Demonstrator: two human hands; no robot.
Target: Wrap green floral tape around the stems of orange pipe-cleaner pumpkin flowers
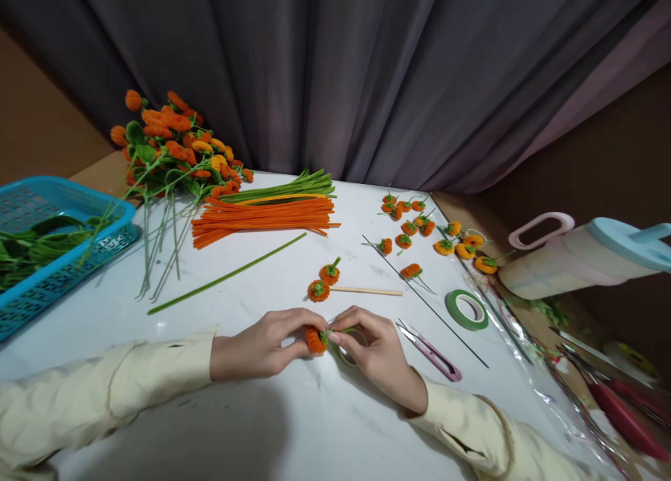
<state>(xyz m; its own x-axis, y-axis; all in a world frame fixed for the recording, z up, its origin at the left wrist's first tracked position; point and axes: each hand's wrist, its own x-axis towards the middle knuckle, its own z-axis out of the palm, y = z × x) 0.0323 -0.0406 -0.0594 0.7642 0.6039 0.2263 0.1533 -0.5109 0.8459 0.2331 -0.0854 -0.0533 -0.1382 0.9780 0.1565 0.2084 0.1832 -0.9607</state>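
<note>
My left hand (277, 341) pinches an orange pipe-cleaner flower head (315, 340) between thumb and fingers. Against its green side, my right hand (374, 348) is closed on a thin green pipe cleaner (352, 329); its fingertips hide part of the join. Beneath the right hand, partly covered, a ring-shaped roll (343, 355) lies on the table. Just beyond my hands rest two finished-looking orange heads with green tops, one nearer (318, 290) and one behind (330, 272). A wooden stick (367, 291) extends to their right. Pink-handled snips (433, 352) lie right of my right hand.
Orange pipe cleaners (262, 219) and green ones (298, 186) are bundled at the back. At left stand a blue basket (112, 226) of green leaves and a heap of orange flowers (172, 128). Rightward are green tape (466, 310), several small heads (403, 241) and a tumbler (571, 257).
</note>
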